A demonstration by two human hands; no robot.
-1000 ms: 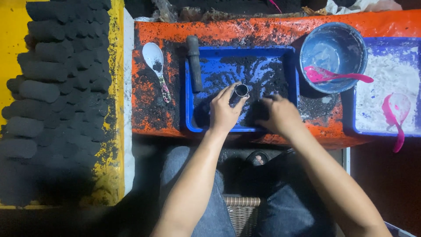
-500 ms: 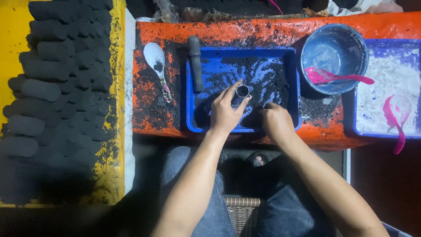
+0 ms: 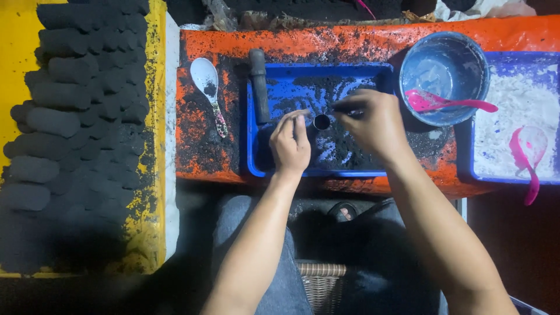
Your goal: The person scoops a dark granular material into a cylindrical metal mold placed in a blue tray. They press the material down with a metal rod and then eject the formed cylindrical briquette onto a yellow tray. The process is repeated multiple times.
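While I watch from the head view, my left hand [image 3: 290, 146] sits at the centre of the frame with its fingers [image 3: 298, 121] curled around a small round metal tube [image 3: 321, 122], which stands mouth-up in the shallow blue plastic tray [image 3: 256, 166] dusted with black powder. My right hand [image 3: 373, 125] hovers just right of the tube, its fingers [image 3: 345, 108] drawn narrow and pinched together above the tube's mouth; I cannot tell for sure what is between them. A dark cylindrical pestle [image 3: 259, 84] lies along the tray's left edge, and a white plastic spoon [image 3: 208, 87] rests on the orange, soot-stained tabletop [image 3: 198, 146] further left. Rows of black cylindrical briquettes [image 3: 64, 105] fill the yellow board [image 3: 11, 70] at the left of the frame. At upper right, a grey round bowl [image 3: 446, 73] holds a pink plastic spoon [image 3: 443, 102].
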